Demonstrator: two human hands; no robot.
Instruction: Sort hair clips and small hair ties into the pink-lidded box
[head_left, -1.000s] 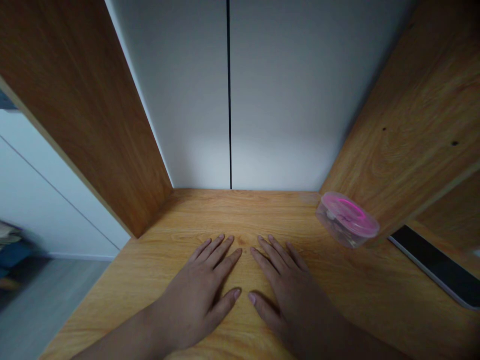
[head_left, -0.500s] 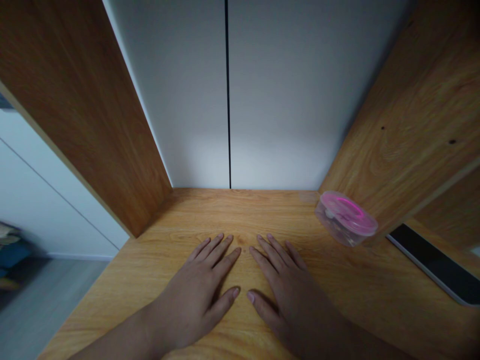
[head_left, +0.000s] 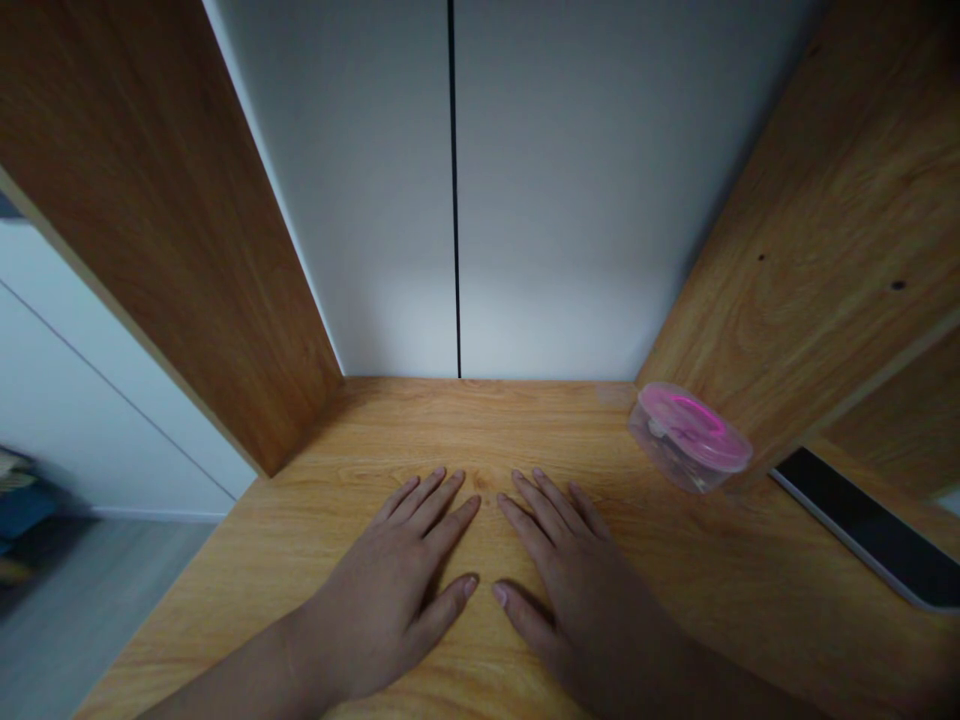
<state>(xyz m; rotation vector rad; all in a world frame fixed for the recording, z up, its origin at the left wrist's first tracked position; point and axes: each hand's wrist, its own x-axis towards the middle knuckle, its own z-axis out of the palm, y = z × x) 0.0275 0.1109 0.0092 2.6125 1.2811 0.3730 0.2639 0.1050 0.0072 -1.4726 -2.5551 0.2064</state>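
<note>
Barely anything's shifted except my head view drifting a touch, so nothing's been picked up: left hand point(head_left: 394, 585) and right hand point(head_left: 581, 590) lie apart, palms down and empty, on the wooden tabletop point(head_left: 480, 425), pink-lidded container point(head_left: 694, 440) and phone point(head_left: 870, 530) off to the right.

Room between hands point(head_left: 390, 580) and white panel point(head_left: 547, 250), pink-lidded container point(head_left: 688, 440) an obstacle rightward.

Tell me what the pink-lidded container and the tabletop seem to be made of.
Pink-lidded container: probably thin, smooth plastic; its sides are see-through and shapes show dimly inside.
Tabletop: wood or wood-look laminate, low sheen; brown grain runs across it, but whether real or printed I can't tell.
</note>
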